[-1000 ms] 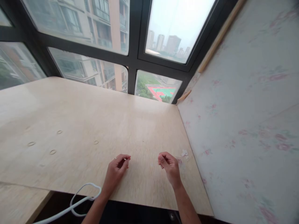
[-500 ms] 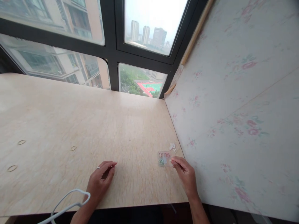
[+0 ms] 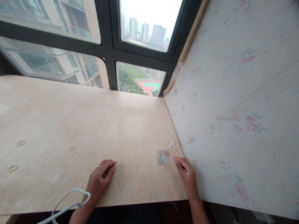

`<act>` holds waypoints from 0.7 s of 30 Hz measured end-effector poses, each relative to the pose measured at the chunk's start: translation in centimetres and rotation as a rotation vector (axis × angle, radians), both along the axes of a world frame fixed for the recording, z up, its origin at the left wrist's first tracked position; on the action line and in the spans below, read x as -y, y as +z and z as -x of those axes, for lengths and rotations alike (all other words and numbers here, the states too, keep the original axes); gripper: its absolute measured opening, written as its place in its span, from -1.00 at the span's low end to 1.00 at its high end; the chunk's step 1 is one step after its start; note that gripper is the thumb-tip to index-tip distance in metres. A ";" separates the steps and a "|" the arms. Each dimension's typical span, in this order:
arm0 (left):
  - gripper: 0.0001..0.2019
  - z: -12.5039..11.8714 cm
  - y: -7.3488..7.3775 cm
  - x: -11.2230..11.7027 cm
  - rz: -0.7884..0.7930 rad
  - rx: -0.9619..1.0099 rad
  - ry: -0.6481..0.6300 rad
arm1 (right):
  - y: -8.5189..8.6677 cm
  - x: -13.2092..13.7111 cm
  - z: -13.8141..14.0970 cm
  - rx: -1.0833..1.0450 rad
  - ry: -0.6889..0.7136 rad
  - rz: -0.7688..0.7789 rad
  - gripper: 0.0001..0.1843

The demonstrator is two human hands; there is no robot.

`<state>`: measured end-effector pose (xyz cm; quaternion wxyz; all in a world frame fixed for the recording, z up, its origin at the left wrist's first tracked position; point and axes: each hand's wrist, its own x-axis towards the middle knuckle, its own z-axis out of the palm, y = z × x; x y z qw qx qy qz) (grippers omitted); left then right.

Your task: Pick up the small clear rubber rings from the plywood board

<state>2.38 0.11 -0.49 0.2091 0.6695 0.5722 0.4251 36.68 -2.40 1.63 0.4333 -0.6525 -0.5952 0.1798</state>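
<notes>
A small clear plastic box (image 3: pixel 164 163) with compartments lies near the right wall, holding pink, green and pale ring-shaped pieces. At its right edge my right hand (image 3: pixel 187 171) pinches with thumb and forefinger, and a see-through part of the box reaches the fingertips. My left hand (image 3: pixel 100 177), wearing a ring, rests on the tabletop (image 3: pixel 135 180) left of the box. Its fingers are curled with the thumb tip close to the forefinger; anything between them is too small to make out. Beyond the box sit small white plastic pieces (image 3: pixel 172 145).
On the left of the tabletop lie a thin yellowish band (image 3: pixel 21 143), a second band (image 3: pixel 13 168) and a third band (image 3: pixel 73 148). A white cable (image 3: pixel 70 207) loops over my left forearm. The flowered wall (image 3: pixel 221 130) bounds the right side; dark window frames (image 3: pixel 109 62) stand behind.
My right fingertips have shifted slightly right at the box's edge, and the see-through part there sits differently. My left hand has stayed put. The view has tilted slightly.
</notes>
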 end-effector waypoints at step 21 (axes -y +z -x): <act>-0.67 14.0 1.8 -4.2 0.275 -0.411 0.503 | -2.8 2.5 1.4 0.154 0.349 -0.189 -0.81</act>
